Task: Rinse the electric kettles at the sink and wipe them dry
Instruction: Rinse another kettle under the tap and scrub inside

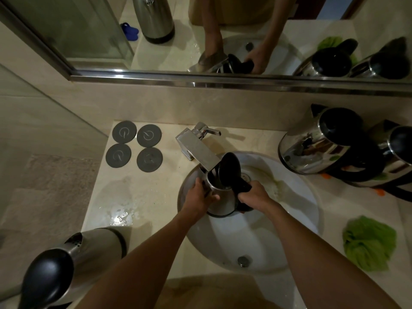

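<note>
Four kettles in shot, one getting rinsed right now. Kettle in hand (219,197) sits over sink (296,210), lid flipped up, mouth right under faucet (196,148). Left hand (199,198) wrapped round steel body, right hand (254,195) gripping black handle. Two kettles on right (321,141) (396,157), one at near left (73,259); can't tell if rinsed. Green cloth (369,243) lies unused, so wiping probably all left.

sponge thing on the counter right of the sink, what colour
Bright green, a mesh bath pouf, seen clearly in the head view.
</note>
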`<action>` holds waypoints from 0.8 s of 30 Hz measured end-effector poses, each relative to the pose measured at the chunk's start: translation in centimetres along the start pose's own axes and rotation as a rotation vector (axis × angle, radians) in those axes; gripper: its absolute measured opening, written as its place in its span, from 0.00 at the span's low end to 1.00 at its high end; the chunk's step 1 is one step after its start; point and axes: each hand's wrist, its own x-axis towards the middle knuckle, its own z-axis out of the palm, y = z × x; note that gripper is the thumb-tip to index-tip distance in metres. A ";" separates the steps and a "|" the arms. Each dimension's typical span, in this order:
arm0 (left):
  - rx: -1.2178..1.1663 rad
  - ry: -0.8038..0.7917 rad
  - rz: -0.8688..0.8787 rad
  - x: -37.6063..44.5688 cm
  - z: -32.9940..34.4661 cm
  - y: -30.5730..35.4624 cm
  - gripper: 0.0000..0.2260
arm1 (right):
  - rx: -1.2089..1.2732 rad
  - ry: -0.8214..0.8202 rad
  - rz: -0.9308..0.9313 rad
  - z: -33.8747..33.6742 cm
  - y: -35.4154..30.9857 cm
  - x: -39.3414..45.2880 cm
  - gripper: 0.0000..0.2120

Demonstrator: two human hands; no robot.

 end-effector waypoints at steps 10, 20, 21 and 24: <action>-0.023 -0.007 -0.004 0.2 0.1 -0.2 0.22 | -0.007 -0.009 0.016 -0.1 -0.1 -0.2 0.11; -0.024 -0.004 0.011 0.0 0.0 -0.2 0.24 | -0.036 0.011 0.024 0.0 0.2 0.1 0.14; -0.020 -0.002 0.013 0.0 0.0 -0.1 0.24 | -0.038 0.017 0.028 0.1 0.0 0.0 0.13; -0.001 -0.006 0.019 0.0 -0.2 0.0 0.23 | -0.031 0.017 0.043 0.2 -0.6 -0.6 0.10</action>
